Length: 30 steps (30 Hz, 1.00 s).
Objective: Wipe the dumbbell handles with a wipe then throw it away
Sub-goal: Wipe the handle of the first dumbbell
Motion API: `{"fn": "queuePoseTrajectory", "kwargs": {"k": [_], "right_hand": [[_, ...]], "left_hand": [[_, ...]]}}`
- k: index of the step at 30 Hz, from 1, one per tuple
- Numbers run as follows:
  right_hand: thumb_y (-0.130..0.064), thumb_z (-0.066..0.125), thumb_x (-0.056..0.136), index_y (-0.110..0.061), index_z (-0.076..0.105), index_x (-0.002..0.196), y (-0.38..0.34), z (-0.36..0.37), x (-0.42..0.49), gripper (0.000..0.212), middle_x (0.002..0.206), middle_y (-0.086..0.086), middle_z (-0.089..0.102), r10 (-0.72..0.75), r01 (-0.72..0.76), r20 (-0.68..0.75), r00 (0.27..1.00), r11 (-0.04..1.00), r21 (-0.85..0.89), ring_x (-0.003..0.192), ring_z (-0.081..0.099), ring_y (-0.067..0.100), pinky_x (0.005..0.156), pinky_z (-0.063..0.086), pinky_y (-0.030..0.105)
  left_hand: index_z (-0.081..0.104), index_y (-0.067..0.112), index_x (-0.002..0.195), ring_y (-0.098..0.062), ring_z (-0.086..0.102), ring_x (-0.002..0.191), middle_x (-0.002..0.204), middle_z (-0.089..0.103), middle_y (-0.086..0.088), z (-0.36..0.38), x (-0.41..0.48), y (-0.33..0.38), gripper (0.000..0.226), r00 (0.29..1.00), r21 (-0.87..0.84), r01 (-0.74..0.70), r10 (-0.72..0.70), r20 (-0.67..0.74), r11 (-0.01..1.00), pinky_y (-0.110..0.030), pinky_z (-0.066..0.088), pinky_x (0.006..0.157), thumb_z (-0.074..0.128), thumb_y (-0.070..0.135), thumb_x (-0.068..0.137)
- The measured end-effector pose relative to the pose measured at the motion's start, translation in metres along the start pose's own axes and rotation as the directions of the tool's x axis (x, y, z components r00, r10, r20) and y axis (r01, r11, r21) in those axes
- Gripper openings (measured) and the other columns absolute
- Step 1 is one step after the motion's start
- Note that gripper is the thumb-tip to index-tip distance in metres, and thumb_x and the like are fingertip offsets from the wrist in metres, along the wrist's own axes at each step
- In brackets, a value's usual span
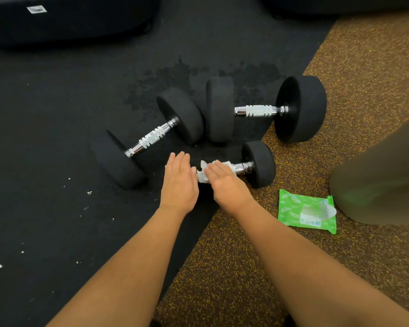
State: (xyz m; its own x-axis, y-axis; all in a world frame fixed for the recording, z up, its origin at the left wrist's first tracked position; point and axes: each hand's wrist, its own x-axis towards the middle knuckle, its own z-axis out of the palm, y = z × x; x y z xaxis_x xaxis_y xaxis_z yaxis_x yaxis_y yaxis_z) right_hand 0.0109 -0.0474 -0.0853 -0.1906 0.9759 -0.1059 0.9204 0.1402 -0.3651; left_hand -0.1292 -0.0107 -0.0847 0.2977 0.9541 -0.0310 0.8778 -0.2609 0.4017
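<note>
Three black dumbbells with chrome handles lie on the floor. The small dumbbell (pixel 259 162) is nearest; a white wipe (pixel 204 172) is wrapped around its handle. My right hand (pixel 224 181) grips that wipe and the handle from above. My left hand (pixel 178 179) rests flat with fingers together on the small dumbbell's left weight, hiding it. A larger dumbbell (pixel 149 138) lies diagonally to the left, with its handle bare. Another large dumbbell (pixel 257 110) lies behind, its handle bare too.
A green pack of wipes (pixel 307 211) lies on the speckled brown floor (pixel 222 267) to the right. My olive-clad knee (pixel 383 180) is at the right edge. Black rubber matting (pixel 45 138) covers the left, with dark equipment (pixel 64 17) at the top.
</note>
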Motion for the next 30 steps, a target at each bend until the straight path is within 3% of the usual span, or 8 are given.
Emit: {"fn": "queuePoseTrajectory", "kwargs": {"k": [6,12,15,17,20,23,27,30], "right_hand": [[-0.015,0.048,0.091,-0.008,0.056,0.115,-0.015,-0.005,0.028,0.026,0.116,0.01,0.06,0.091,-0.085,0.099,0.991,0.994,-0.063,0.112,0.05,0.027,0.108,0.032,0.041],[-0.002,0.051,0.085,-0.004,0.053,0.124,0.0,0.004,0.012,0.039,0.123,0.011,0.056,-0.101,0.099,0.041,0.994,0.993,0.061,0.12,0.044,0.028,0.109,0.032,0.046],[0.0,0.047,0.088,-0.004,0.045,0.134,0.009,0.002,0.005,0.047,0.137,0.012,0.048,-0.043,0.042,0.012,0.999,0.997,0.062,0.132,0.036,0.028,0.115,0.024,0.037],[-0.003,0.046,0.089,-0.004,0.048,0.13,0.003,0.001,0.01,0.041,0.133,0.012,0.051,0.022,-0.021,-0.012,1.0,0.999,0.046,0.126,0.041,0.027,0.112,0.025,0.035],[-0.01,0.046,0.09,-0.004,0.053,0.121,-0.012,0.003,0.019,0.032,0.122,0.013,0.057,0.074,-0.074,0.016,0.997,0.997,-0.011,0.116,0.046,0.028,0.108,0.029,0.04],[-0.009,0.046,0.09,-0.003,0.054,0.121,-0.015,0.009,0.022,0.033,0.121,0.014,0.058,0.007,-0.007,0.007,1.0,1.0,0.014,0.117,0.047,0.031,0.107,0.028,0.044],[0.0,0.049,0.083,-0.002,0.047,0.133,0.003,0.012,0.004,0.05,0.133,0.013,0.05,-0.165,0.165,0.005,0.986,0.986,-0.026,0.127,0.04,0.033,0.11,0.031,0.044],[0.002,0.042,0.09,-0.004,0.026,0.146,0.011,0.01,-0.008,0.058,0.154,0.015,0.024,-0.096,0.097,0.024,0.995,0.995,-0.029,0.145,0.014,0.031,0.119,0.009,0.041]], "left_hand": [[0.033,-0.004,0.141,-0.032,0.016,0.145,0.149,0.033,-0.018,0.001,0.0,-0.001,0.047,1.0,0.005,-0.015,0.015,0.017,1.0,-0.043,0.018,0.119,0.036,0.021,0.1],[0.033,-0.003,0.142,-0.03,0.015,0.145,0.15,0.032,-0.017,-0.001,-0.001,0.001,0.047,1.0,-0.017,-0.007,0.007,0.01,1.0,-0.043,0.02,0.119,0.034,0.021,0.101],[0.034,-0.002,0.142,-0.03,0.016,0.145,0.15,0.033,-0.017,0.0,-0.002,0.0,0.047,1.0,0.001,-0.017,0.017,0.005,1.0,-0.042,0.019,0.119,0.035,0.022,0.101],[0.035,-0.002,0.141,-0.03,0.018,0.144,0.149,0.034,-0.017,0.001,-0.002,0.0,0.047,1.0,-0.005,-0.009,0.009,-0.004,1.0,-0.042,0.02,0.119,0.035,0.022,0.101],[0.035,-0.004,0.141,-0.031,0.018,0.144,0.148,0.034,-0.018,0.0,-0.002,0.0,0.047,1.0,-0.002,-0.012,0.012,0.0,1.0,-0.042,0.019,0.119,0.035,0.021,0.101],[0.034,-0.003,0.141,-0.031,0.016,0.145,0.149,0.033,-0.017,0.0,-0.002,0.0,0.047,1.0,-0.01,-0.016,0.016,-0.001,1.0,-0.042,0.017,0.12,0.034,0.021,0.101],[0.033,-0.002,0.142,-0.029,0.015,0.145,0.15,0.031,-0.016,0.002,-0.003,-0.002,0.047,1.0,-0.006,-0.018,0.018,-0.002,1.0,-0.041,0.018,0.12,0.032,0.022,0.102],[0.034,-0.002,0.141,-0.03,0.018,0.145,0.149,0.034,-0.016,0.004,-0.002,-0.004,0.048,1.0,0.021,-0.027,0.027,-0.009,0.999,-0.041,0.018,0.12,0.032,0.024,0.101]]}}
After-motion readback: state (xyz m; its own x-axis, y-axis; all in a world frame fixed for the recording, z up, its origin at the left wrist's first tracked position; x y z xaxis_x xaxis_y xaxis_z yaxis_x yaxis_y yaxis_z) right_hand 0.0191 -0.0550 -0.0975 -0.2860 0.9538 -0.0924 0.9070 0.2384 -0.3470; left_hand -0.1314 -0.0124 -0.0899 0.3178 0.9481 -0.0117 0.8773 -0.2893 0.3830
